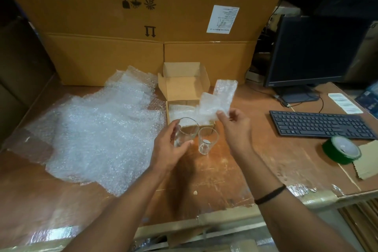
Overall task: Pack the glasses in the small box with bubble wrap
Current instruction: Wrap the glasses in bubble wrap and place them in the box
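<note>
Base: brown scratched wooden desk (225,170). On its left part lies a heap of clear bubble wrap sheets (98,129). At centre sits a small open brown cardboard box (184,86), flaps up, bubble wrap inside. Grip of right hand (235,127) pinches a clear bubble wrap strip (218,100) over the box's near right corner. Grip of left hand (167,149) is curled round a clear drinking glass (185,134), tilted, just in front of the box. Between the hands, a second clear glass (206,141) stands upright on the desk.
</note>
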`<state>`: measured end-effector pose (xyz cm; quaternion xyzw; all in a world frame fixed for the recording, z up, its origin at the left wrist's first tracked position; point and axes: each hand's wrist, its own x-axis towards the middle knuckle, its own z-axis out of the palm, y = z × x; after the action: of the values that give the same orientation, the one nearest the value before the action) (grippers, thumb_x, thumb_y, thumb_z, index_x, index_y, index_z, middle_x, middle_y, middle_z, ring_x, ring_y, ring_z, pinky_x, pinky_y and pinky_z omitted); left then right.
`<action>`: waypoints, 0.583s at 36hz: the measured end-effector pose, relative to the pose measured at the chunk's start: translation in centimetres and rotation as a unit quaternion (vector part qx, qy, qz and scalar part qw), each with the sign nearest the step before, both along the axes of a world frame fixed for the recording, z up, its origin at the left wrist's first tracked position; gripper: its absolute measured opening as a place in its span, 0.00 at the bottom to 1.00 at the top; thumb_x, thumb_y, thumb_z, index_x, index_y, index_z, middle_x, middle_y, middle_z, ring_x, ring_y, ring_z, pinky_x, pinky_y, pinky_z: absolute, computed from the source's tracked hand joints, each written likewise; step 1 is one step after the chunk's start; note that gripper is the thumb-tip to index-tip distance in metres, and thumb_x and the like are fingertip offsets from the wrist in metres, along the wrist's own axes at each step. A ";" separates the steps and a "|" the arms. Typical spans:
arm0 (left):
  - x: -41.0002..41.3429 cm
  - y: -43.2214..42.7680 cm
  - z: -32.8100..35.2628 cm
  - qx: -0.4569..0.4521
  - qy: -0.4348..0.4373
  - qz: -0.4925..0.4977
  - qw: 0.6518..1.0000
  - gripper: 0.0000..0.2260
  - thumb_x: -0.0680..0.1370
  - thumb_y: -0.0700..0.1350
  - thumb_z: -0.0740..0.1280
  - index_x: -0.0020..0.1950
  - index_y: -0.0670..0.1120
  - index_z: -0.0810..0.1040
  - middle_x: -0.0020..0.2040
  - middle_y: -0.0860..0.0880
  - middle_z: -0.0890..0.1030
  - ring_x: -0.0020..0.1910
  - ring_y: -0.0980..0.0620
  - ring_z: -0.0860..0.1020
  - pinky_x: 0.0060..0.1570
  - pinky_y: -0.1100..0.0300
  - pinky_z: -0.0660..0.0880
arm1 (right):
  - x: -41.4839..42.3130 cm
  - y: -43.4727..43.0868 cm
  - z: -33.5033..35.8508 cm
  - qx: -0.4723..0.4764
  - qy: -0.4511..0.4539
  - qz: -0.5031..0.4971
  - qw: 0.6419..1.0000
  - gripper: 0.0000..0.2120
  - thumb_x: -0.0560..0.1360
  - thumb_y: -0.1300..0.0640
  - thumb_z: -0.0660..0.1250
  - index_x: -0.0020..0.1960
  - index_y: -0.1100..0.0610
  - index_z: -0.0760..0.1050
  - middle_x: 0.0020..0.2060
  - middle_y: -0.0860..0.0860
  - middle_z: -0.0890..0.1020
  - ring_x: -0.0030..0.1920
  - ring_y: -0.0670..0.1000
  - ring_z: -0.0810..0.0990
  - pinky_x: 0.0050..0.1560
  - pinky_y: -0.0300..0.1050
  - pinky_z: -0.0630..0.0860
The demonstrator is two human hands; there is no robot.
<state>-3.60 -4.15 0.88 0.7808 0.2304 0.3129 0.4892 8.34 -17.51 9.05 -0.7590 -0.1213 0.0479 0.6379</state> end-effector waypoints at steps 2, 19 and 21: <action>0.2 -0.2 0.4 0.018 -0.013 -0.002 1.000 0.30 0.68 0.44 0.79 0.68 0.48 0.74 0.55 0.54 0.80 0.53 0.59 0.78 0.52 0.67 0.77 | -0.9 1.2 0.1 -0.059 -0.067 0.010 0.996 0.05 0.76 0.53 0.71 0.51 0.51 0.77 0.43 0.44 0.82 0.39 0.43 0.78 0.35 0.32 0.73; -0.9 1.3 0.8 0.054 -0.008 0.001 0.998 0.29 0.68 0.49 0.78 0.67 0.46 0.75 0.57 0.52 0.79 0.54 0.59 0.77 0.50 0.67 0.76 | -1.2 2.0 1.6 -0.396 -0.318 0.383 0.772 0.22 0.70 0.55 0.57 0.60 0.48 0.81 0.59 0.48 0.81 0.61 0.53 0.73 0.59 0.48 0.65; -1.0 1.5 0.7 0.052 -0.002 0.003 0.999 0.29 0.68 0.50 0.78 0.67 0.47 0.75 0.58 0.52 0.79 0.54 0.60 0.77 0.50 0.65 0.77 | -1.1 1.7 1.6 -0.353 -0.321 0.315 0.821 0.23 0.66 0.56 0.56 0.55 0.50 0.83 0.54 0.46 0.83 0.56 0.52 0.74 0.59 0.50 0.67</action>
<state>-4.63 -2.67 1.61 0.8036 0.2148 0.3276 0.4480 7.21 -15.83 10.66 -0.8249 -0.5266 0.0393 0.2018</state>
